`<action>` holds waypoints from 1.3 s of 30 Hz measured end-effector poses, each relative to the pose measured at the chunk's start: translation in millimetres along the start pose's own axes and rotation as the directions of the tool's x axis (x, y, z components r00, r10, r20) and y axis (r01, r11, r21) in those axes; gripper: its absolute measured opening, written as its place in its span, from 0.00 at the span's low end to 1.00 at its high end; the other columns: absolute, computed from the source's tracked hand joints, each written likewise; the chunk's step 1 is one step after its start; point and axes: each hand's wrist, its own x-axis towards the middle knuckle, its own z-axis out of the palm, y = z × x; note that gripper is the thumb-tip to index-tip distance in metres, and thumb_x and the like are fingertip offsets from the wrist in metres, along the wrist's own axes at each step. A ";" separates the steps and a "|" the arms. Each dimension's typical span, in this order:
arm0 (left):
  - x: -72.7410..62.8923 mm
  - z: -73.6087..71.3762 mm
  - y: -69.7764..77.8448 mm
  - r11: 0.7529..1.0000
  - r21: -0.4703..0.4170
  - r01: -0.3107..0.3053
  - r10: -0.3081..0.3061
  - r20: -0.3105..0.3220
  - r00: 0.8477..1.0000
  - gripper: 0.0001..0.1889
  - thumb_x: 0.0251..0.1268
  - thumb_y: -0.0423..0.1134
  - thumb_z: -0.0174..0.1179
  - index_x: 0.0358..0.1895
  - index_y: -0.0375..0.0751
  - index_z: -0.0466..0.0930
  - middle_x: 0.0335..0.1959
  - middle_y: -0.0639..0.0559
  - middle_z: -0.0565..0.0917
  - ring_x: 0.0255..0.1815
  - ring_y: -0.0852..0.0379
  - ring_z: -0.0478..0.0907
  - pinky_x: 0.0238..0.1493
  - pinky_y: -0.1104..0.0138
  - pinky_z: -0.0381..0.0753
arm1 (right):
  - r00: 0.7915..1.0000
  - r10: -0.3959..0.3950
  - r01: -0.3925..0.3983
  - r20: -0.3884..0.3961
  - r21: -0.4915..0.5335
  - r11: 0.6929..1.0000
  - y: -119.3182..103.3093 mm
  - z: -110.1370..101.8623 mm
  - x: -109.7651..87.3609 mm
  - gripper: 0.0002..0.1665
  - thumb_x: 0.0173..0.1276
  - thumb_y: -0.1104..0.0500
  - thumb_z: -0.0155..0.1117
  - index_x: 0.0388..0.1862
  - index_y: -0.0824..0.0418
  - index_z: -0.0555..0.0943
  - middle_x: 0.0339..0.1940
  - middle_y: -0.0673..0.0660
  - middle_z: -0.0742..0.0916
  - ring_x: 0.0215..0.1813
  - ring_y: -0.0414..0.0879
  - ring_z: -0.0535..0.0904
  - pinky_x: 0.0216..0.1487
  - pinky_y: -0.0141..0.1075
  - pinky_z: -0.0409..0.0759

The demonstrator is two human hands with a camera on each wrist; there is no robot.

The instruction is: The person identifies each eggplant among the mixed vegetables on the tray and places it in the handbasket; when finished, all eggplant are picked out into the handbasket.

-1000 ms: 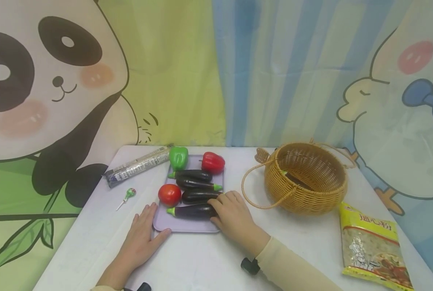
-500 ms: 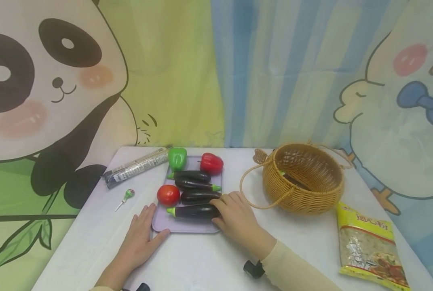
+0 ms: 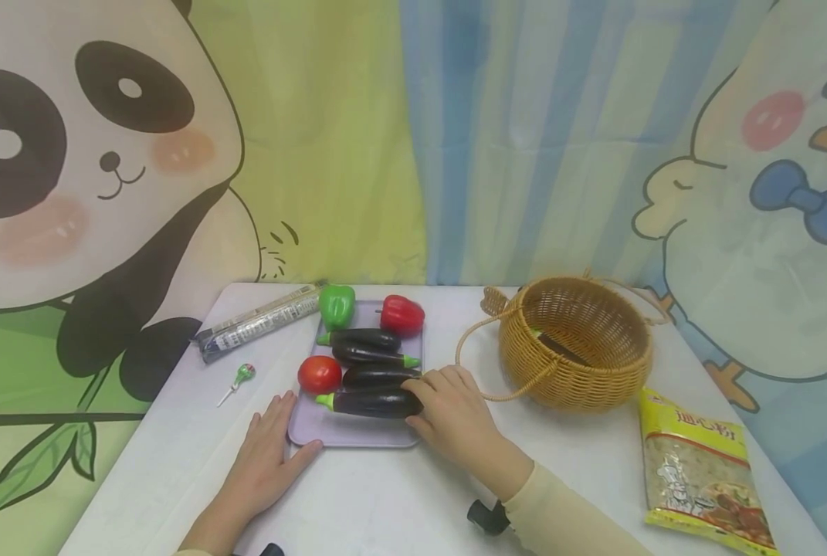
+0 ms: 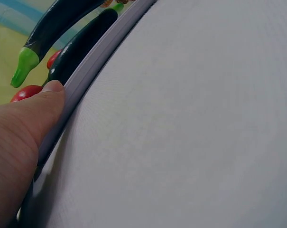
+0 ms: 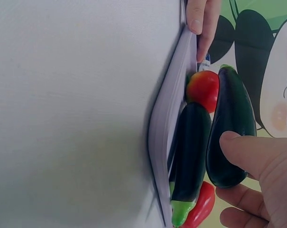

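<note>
My right hand (image 3: 462,421) pinches the thick end of an eggplant (image 3: 371,401) between thumb and fingers. In the right wrist view this eggplant (image 5: 228,118) is held just above the lilac tray (image 5: 157,128). Its green stem (image 4: 24,66) points left. My left hand (image 3: 262,455) touches the tray's left front corner with straight fingers, and its thumb (image 4: 48,97) lies on the rim. Several more eggplants (image 3: 367,354) lie on the tray (image 3: 357,438). A tomato (image 3: 319,374) sits at its left, with a green pepper (image 3: 337,306) and a red pepper (image 3: 402,315) at the back.
To the right stands a wicker basket (image 3: 559,382) with looped handles and an eggplant (image 3: 562,347) inside. A yellow bag of pasta (image 3: 708,471) lies in front of it. Left of the tray are a lollipop (image 3: 245,374) and a long silvery packet (image 3: 260,323).
The front eggplant has risen slightly in my right hand and now overlaps more of the one behind it. My left hand stays at the tray's corner. The head view has tilted slightly.
</note>
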 end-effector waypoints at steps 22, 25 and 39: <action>-0.4 0.1 0.1 1.000 0.000 -0.001 0.001 -0.002 1.000 0.51 0.71 0.66 0.60 0.83 0.34 0.54 0.84 0.34 0.58 0.86 0.31 0.48 0.83 0.33 0.47 | 0.999 0.011 -0.009 -0.043 0.031 0.999 9.2 -15.6 -4.2 0.30 0.61 0.45 0.81 0.62 0.47 0.83 0.46 0.44 0.85 0.53 0.44 0.78 0.65 0.43 0.74; -0.4 -0.3 0.0 1.000 0.003 0.000 0.000 0.002 1.000 0.51 0.71 0.66 0.60 0.83 0.34 0.53 0.84 0.34 0.58 0.86 0.30 0.48 0.83 0.33 0.47 | 0.999 0.025 -0.024 -0.037 0.031 0.999 11.1 -18.6 -4.9 0.30 0.62 0.45 0.80 0.62 0.47 0.83 0.47 0.44 0.85 0.53 0.44 0.78 0.66 0.44 0.74; -1.5 0.1 -0.5 1.000 -0.006 0.001 -0.001 -0.003 1.000 0.51 0.71 0.66 0.61 0.83 0.34 0.53 0.84 0.32 0.58 0.85 0.29 0.49 0.84 0.34 0.46 | 0.996 0.084 -0.082 -0.034 0.044 0.996 21.5 -34.1 -10.6 0.30 0.62 0.45 0.81 0.62 0.45 0.82 0.46 0.44 0.86 0.53 0.46 0.77 0.67 0.47 0.74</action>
